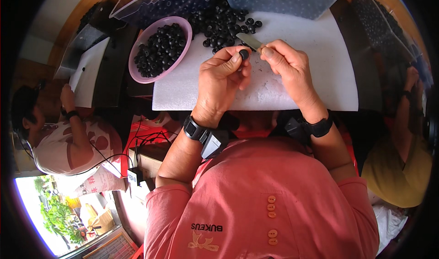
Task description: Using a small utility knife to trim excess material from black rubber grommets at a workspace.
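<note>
My left hand point(224, 71) pinches a small round black part point(244, 54) between thumb and forefinger, above the white foam sheet. What the part is exactly cannot be made out; it looks like a ring or bead. Close on its right, my right hand point(286, 64) grips a small knife point(249, 41) by its handle, the blade angled up and to the left. Behind both hands lies a loose heap of similar black parts point(219, 28). A pink bowl point(187, 28) full of them stands to the left of my left hand.
Two clear plastic bins point(292, 2) point(123, 13) stand at the far edge, the left one holding more black parts. The white foam sheet point(320, 76) covers the table before me. People sit on the left point(77, 140) and right point(398, 167). Black cables point(151, 137) hang at lower left.
</note>
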Motion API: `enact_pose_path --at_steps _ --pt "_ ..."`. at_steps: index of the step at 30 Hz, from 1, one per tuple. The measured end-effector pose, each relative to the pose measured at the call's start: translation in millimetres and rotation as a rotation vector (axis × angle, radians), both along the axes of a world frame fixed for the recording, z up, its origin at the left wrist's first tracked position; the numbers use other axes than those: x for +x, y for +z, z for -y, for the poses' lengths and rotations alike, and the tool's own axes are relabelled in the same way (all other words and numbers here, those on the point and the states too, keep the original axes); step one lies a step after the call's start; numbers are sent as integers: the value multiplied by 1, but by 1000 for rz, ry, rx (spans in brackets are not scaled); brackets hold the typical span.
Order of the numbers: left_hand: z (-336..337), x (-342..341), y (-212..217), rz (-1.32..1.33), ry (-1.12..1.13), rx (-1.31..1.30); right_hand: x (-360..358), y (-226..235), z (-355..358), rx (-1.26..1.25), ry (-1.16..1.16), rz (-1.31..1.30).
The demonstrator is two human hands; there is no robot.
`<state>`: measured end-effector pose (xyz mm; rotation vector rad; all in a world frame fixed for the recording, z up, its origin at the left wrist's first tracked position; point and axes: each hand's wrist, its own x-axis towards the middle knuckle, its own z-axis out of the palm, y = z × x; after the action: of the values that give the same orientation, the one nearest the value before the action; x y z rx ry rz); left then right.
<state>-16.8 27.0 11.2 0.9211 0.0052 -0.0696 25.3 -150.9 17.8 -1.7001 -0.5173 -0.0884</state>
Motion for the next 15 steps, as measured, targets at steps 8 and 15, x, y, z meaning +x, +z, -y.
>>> enact_pose_path --at_steps 8,15 --pt "1 0 -4 16 5 -66 -1 -3 -4 -67 -2 60" --pt "5 -1 -3 7 29 36 -2 -2 -3 -73 6 90"
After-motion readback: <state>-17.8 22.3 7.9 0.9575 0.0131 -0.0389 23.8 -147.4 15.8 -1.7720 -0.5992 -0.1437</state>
